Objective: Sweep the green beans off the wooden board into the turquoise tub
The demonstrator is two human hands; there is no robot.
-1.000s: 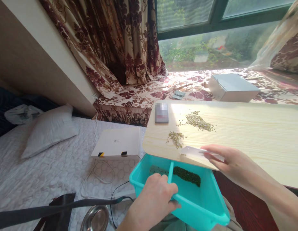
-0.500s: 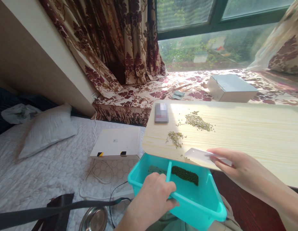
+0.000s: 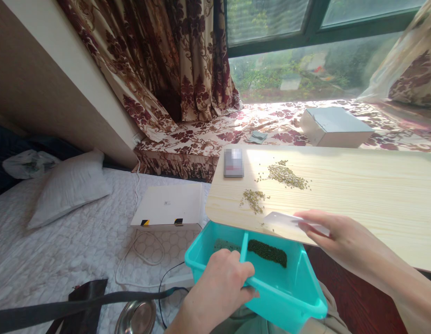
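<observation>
My left hand (image 3: pixel 220 285) is closed around the near rim of a teal two-compartment bin (image 3: pixel 288 299), by its divider. Dark green beans (image 3: pixel 267 253) lie in a strip in the right compartment. The left compartment holds a thin greyish-green layer, partly hidden by my hand. A thin white scraper (image 3: pixel 279 219) is pinched in my right hand (image 3: pixel 345 241), low over the front edge of the wooden table (image 3: pixel 354 185). A few loose grains lie just left of the scraper. Farther back are a small pile of light brownish-green grains (image 3: pixel 254 200) and a larger one (image 3: pixel 288 176).
A small grey box (image 3: pixel 233 163) sits at the table's far left corner. On the bed at left are a flat white box (image 3: pixel 168 204), cables and a metal bowl (image 3: pixel 137 317). A dark strap (image 3: pixel 97 301) crosses the lower left. Another box (image 3: pixel 335 127) rests on the window seat.
My right hand and the scraper have shifted slightly left and away from me over the table's edge. My left hand and the bin look unmoved.
</observation>
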